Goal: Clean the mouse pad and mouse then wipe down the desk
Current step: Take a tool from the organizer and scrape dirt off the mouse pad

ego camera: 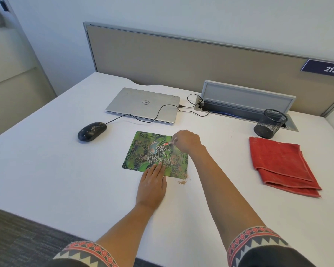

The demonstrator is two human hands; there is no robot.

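A green patterned mouse pad (143, 151) lies on the white desk (46, 160), with brown crumbs on its right side and a few spilled on the desk by its front right corner. My left hand (152, 185) lies flat, its straight fingers pressing the pad's front edge. My right hand (185, 141) hovers over the pad's far right corner and grips a small brush (170, 142) with a red tip that points left over the pad. A black wired mouse (92, 131), speckled with crumbs, sits to the pad's far left.
A shut silver laptop (143, 105) lies behind the pad, with the mouse cable running across it. A folded red cloth (281, 164) lies at the right. A black mesh pen cup (270, 123) stands by an open cable tray (247, 101). A partition runs along the back.
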